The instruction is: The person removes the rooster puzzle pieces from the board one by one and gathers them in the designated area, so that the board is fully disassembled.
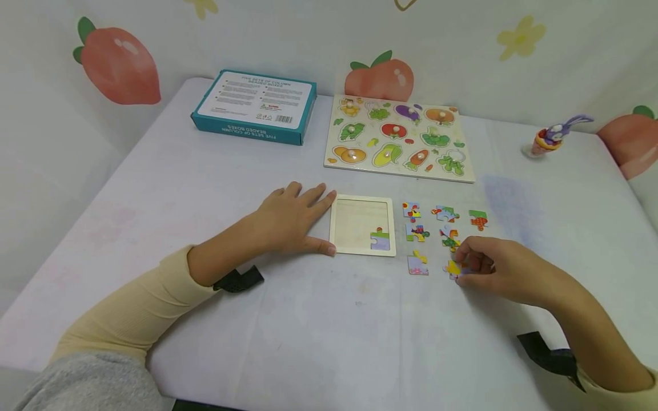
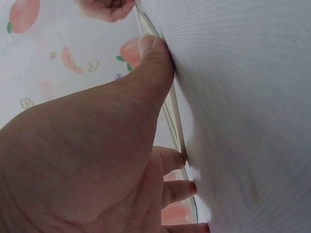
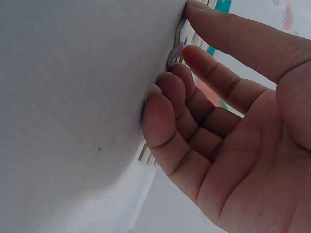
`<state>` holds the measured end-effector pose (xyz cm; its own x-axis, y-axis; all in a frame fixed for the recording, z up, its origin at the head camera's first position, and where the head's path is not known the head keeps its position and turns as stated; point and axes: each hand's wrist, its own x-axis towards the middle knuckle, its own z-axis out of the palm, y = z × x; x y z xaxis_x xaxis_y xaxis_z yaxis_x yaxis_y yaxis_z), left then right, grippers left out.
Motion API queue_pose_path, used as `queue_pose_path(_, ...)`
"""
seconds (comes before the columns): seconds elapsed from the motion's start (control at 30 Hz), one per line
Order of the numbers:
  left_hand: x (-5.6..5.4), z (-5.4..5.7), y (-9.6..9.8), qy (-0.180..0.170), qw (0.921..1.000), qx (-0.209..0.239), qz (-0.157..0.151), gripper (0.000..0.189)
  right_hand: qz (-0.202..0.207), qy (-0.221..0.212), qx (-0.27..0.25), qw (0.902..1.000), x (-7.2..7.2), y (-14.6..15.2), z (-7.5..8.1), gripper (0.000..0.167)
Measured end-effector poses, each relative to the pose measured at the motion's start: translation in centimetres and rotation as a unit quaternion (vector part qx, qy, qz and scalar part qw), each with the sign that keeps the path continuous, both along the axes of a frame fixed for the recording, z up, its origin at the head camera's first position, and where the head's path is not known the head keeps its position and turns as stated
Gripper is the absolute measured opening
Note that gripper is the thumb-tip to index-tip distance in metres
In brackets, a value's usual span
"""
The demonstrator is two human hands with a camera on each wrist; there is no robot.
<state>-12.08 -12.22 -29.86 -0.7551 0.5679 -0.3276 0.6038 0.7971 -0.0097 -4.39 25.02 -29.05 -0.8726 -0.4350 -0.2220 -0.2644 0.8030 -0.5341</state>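
Observation:
A shallow wooden puzzle tray lies flat, with one purple-and-green jigsaw piece in its lower right corner. My left hand rests on the table with fingers spread, its thumb and index fingertip touching the tray's left edge. My right hand pinches a yellow jigsaw piece by its edges, thumb on the near side and index finger on the far side. The right wrist view shows the other fingers curled against the tabletop. Part of the piece is hidden under the fingertips.
Several loose jigsaw pieces lie between the tray and my right hand. Behind stand a vegetable peg board and a teal box. A small purple-eared figurine is at the far right.

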Motion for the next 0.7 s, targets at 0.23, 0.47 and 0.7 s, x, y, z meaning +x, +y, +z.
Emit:
queue_pose_path(0.23, 0.0, 0.0, 0.0, 0.002, 1.0000, -0.002, -0.001, 0.111, -0.003, 0.007, 0.011, 0.9999, -0.1, 0.0, 0.0, 0.026)
queue_pose_path(0.47, 0.1, 0.2, 0.0, -0.001, 1.0000, 0.001, 0.000, 0.111, 0.004, 0.026, 0.016, 0.9995, -0.2, -0.2, 0.4, 0.025)
queue_pose_path(0.7, 0.1, 0.1, -0.1, 0.000, 1.0000, 0.000, 0.000, 0.110, 0.022, 0.078, 0.006, 0.9967, -1.3, -2.1, 1.3, 0.018)
